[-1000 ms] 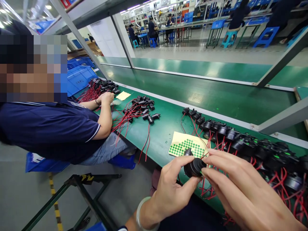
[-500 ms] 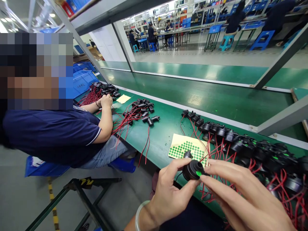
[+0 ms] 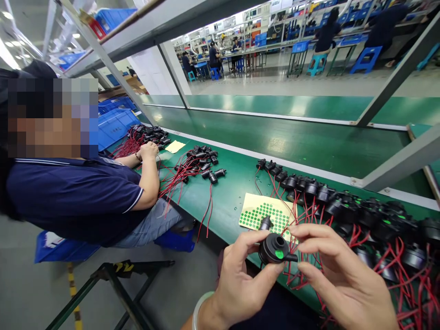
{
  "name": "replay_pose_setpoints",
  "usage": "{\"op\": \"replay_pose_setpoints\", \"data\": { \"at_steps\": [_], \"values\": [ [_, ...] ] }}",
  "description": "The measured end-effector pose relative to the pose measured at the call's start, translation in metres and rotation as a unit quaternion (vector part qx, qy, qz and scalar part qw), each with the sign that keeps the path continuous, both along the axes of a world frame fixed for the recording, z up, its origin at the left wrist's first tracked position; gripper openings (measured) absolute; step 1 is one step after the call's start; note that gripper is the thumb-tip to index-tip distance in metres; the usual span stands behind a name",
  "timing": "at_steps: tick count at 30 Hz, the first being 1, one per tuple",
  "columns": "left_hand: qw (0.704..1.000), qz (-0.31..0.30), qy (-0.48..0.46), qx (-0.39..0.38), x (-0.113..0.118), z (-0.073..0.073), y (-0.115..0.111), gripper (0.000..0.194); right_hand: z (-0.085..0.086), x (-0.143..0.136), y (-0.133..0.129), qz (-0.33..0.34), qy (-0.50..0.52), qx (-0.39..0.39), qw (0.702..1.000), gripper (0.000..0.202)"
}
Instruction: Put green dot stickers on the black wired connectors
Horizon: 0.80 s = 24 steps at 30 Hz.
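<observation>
My left hand (image 3: 242, 272) is closed round a small black pump (image 3: 272, 250), thumb below and fingers above. The pump's round end faces me, with a short centre tube, a side spout pointing right and a green dot sticker (image 3: 279, 254) on its face. My right hand (image 3: 338, 268) is just right of the spout, fingers curved and apart, with nothing between them. Behind the held pump lies a pale yellow sheet (image 3: 248, 204) of green dot stickers. Another black pump (image 3: 266, 223) rests over that sheet.
To the right, many black pumps (image 3: 311, 188) with red wires crowd the green bench (image 3: 233, 183). Another pile of pumps (image 3: 202, 158) lies left of the sheet. A co-worker (image 3: 79, 197) sits at left, hands near more pumps. A metal post (image 3: 402, 160) slants at right.
My right hand's fingers have come away from the pump and opened, moving slightly right. The pump's face has turned more towards me, showing the green sticker flat on it.
</observation>
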<state>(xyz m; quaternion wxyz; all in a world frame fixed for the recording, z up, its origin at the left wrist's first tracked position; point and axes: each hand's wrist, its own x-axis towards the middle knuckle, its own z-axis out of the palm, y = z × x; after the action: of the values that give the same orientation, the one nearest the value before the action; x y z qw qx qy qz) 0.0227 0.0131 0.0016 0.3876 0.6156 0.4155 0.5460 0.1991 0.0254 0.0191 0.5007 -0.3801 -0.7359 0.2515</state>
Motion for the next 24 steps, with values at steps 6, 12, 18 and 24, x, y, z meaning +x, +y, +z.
{"op": "replay_pose_setpoints", "data": {
  "at_steps": [6, 12, 18, 24],
  "values": [
    [1.000, 0.011, 0.027, 0.011, 0.001, -0.003, -0.005, 0.045, 0.000, -0.025, -0.001, 0.018, 0.126, -0.052, 0.990, 0.012],
    [1.000, 0.000, 0.008, -0.024, 0.001, 0.000, -0.003, 0.045, -0.009, -0.022, -0.003, 0.017, 0.094, -0.056, 0.994, 0.015],
    [1.000, -0.024, -0.010, 0.009, -0.002, -0.011, -0.009, 0.054, -0.011, -0.011, -0.004, 0.042, 0.030, -0.002, 0.999, 0.029],
    [0.984, -0.073, 0.066, 0.147, -0.009, -0.002, -0.002, 0.052, -0.004, -0.010, -0.002, 0.054, -0.024, 0.060, 0.996, 0.030]
  ]
}}
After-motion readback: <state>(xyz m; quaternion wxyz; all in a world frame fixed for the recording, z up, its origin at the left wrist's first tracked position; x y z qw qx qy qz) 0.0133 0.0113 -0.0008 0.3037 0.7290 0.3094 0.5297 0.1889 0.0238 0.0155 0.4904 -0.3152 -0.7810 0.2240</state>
